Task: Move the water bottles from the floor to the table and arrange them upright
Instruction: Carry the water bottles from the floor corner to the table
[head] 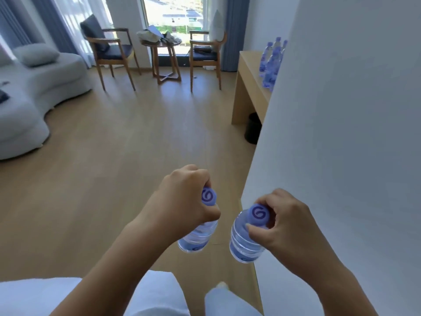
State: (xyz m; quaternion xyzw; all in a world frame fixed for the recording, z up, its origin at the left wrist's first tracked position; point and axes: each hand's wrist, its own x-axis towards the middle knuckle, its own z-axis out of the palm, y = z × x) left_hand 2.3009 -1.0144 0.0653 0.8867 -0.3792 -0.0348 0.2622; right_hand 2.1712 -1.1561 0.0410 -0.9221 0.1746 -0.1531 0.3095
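I hold two clear water bottles with purple caps, seen from above and hanging upright over the wooden floor. My left hand (182, 199) grips the neck of the left bottle (197, 238). My right hand (282, 226) pinches the cap and neck of the right bottle (245, 242). Far ahead on the right, a light wooden table (248, 71) carries several bottles (272, 62) standing upright, partly hidden by a white wall.
A white wall corner (341, 133) fills the right side, close to my right hand. A black bin (252, 128) stands under the table. A grey sofa (34, 92) is at left; two wooden chairs (109, 49) and a small round table (165, 58) stand by the window.
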